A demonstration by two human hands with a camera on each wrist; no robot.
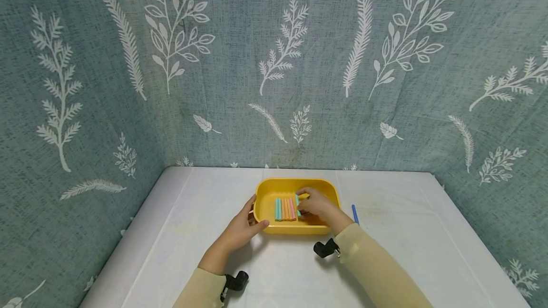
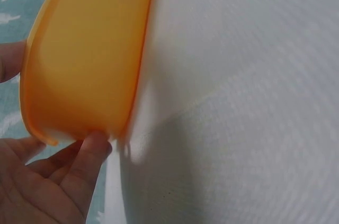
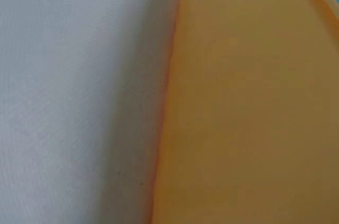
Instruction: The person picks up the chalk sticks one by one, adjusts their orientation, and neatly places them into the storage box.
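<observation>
Leaf-patterned cloth backs a white worktop (image 1: pixel 180 232) where a yellow tray (image 1: pixel 282 185) sits. Left hand (image 1: pixel 241 229) grips the tray's left rim, likely steadying it. Right hand (image 1: pixel 314 203) reaches inside, fingers curled onto the coloured sticks (image 1: pixel 286 208). A blue stick (image 1: pixel 355 213) lies just right of the tray

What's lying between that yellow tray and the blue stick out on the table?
Nothing: in the head view only bare white table lies between the yellow tray and the blue stick to its right. The wrist views don't show that stretch.
</observation>
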